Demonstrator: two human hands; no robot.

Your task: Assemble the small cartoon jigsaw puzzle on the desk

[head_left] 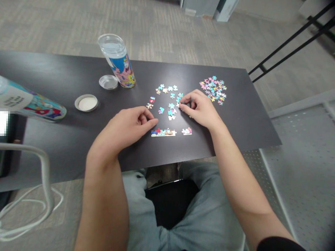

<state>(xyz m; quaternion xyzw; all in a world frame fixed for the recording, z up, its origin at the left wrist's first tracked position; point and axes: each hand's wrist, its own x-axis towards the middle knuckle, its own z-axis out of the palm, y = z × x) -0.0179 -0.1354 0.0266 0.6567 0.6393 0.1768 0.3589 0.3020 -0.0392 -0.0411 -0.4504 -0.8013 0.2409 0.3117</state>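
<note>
My right hand (200, 108) pinches a small jigsaw piece (178, 104) between thumb and index finger, among scattered loose pieces. My left hand (134, 123) rests on the table with fingers curled and thumb near the index finger; whether anything is between them is hidden. Just right of its thumb lies a joined strip of jigsaw pieces (163, 132), and a shorter joined bit (186, 131) lies apart from it. Loose pieces (172, 112) are spread between my hands. A heap of mixed pieces (214, 90) sits beyond my right hand.
On the dark table (235, 132) a clear-topped cartoon tube (121, 68) stands upright near a metal lid (108, 82). Another lid (86, 103) with a white face lies closer. A second printed tube (34, 103) is at far left, above a white cable (45, 167).
</note>
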